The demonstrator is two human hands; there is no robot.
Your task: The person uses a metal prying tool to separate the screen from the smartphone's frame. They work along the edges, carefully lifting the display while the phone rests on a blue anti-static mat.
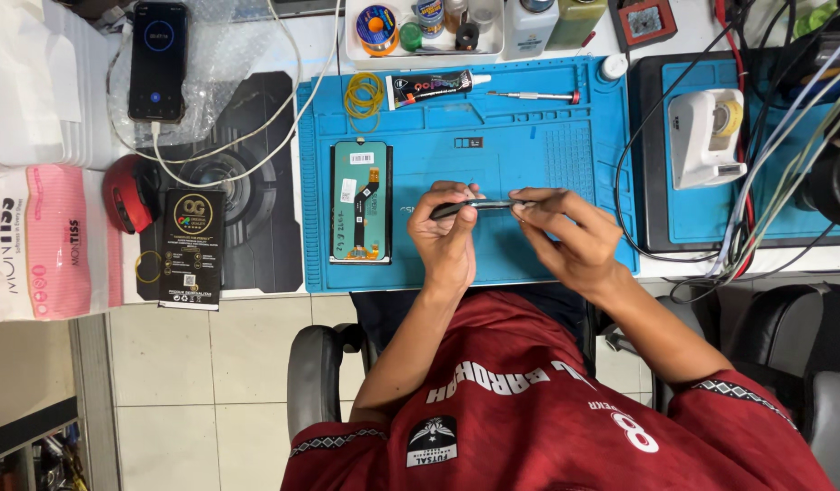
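My left hand (443,238) and my right hand (573,238) meet above the blue work mat (529,155). Between them they hold a thin dark tool with a metal end (475,205), lying level. The left hand grips its dark handle. The right hand's fingertips pinch the metal end. Just left of my left hand a phone display panel (360,202) lies face down on the mat, teal-backed with a black flex cable.
A black glue tube (438,86), a screwdriver (534,95) and yellow rubber bands (364,94) lie along the mat's far edge. A phone on a charging cable (157,59), a black box (192,247) and a pink tissue pack (38,241) are at left. A white device (705,136) and tangled cables (756,209) are at right.
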